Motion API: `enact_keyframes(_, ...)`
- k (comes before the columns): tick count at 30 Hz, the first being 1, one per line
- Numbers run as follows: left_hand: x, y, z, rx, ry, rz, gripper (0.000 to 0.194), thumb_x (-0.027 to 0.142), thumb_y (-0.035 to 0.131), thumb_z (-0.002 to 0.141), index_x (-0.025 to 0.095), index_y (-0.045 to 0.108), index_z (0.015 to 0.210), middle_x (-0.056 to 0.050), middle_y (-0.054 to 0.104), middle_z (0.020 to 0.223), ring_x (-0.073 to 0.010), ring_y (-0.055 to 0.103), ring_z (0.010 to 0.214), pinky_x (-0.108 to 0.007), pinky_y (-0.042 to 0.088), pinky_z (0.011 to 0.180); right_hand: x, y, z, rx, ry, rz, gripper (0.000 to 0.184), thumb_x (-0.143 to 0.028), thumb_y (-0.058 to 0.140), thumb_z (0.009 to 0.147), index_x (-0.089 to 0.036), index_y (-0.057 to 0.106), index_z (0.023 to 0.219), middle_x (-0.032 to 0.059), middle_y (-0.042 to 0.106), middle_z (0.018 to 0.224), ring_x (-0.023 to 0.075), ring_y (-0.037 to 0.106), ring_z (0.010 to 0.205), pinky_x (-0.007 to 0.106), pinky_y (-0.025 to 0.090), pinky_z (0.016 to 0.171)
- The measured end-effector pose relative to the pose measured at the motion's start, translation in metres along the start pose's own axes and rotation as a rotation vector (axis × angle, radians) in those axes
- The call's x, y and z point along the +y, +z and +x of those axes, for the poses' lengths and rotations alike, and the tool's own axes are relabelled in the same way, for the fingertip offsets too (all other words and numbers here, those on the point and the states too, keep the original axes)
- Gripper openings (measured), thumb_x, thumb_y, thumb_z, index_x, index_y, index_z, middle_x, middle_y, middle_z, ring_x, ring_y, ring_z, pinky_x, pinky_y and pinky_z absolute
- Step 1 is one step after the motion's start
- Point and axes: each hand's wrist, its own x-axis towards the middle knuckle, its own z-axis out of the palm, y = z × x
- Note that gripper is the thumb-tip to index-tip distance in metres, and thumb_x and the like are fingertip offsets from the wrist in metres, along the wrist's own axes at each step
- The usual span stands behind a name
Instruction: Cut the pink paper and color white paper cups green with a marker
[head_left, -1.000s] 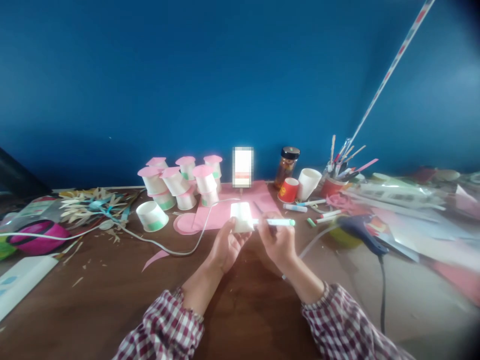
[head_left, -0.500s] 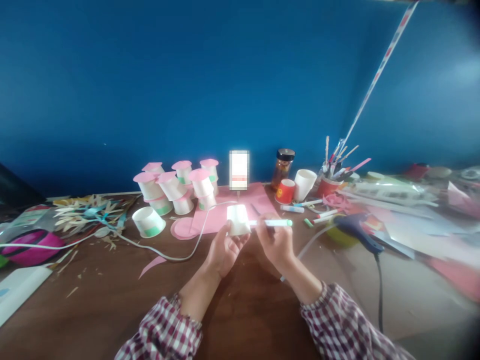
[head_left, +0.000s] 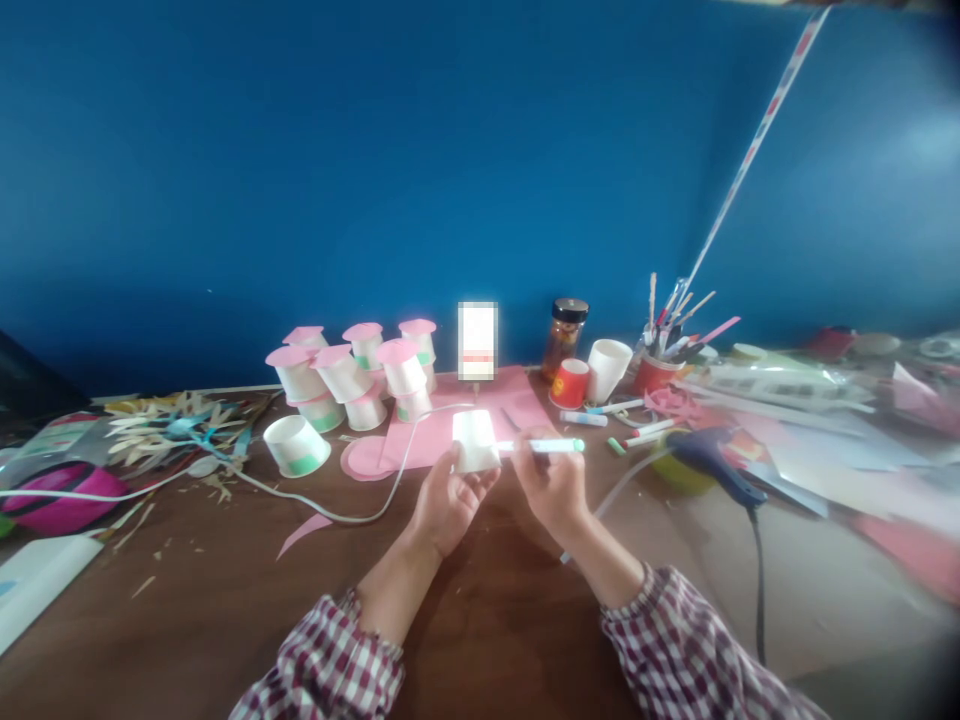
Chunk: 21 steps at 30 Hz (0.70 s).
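A white paper cup (head_left: 475, 438), turned bottom up, is held in my left hand (head_left: 454, 500) above the table. My right hand (head_left: 553, 490) grips a marker pen (head_left: 559, 446) with a pale green end, its other end pointing left at the cup's side. Whether the tip touches the cup I cannot tell. Behind the hands lies a sheet of pink paper (head_left: 517, 395). To the left, several paper cups (head_left: 405, 370) are stacked in pairs with pink paper pieces on top. A single cup (head_left: 296, 446) with a green patch lies tilted in front of them.
A white cable (head_left: 367, 516) curves across the table on the left. On the right are a glue gun (head_left: 712, 465), loose markers (head_left: 585, 418), a red cup (head_left: 571, 384), a white cup (head_left: 609, 370), a dark-lidded jar (head_left: 568, 335) and a brush holder (head_left: 658, 375). A pink scrap (head_left: 304, 533) lies front left.
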Motion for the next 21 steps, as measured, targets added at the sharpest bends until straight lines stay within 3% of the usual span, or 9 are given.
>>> enact_keyframes(21, -0.0005, -0.0024, 0.0003, -0.014, -0.006, -0.006, 0.025, 0.025, 0.059, 0.080, 0.015, 0.062, 0.103, -0.009, 0.069, 0.094, -0.0191, 0.064, 0.086, -0.039, 0.050, 0.088, 0.0003, 0.0002, -0.0007, 0.008, 0.001, 0.004, 0.023, -0.031, 0.048, 0.087, -0.017, 0.062, 0.076, 0.0017, 0.064, 0.062, 0.0144, 0.060, 0.054, 0.022, 0.045, 0.052)
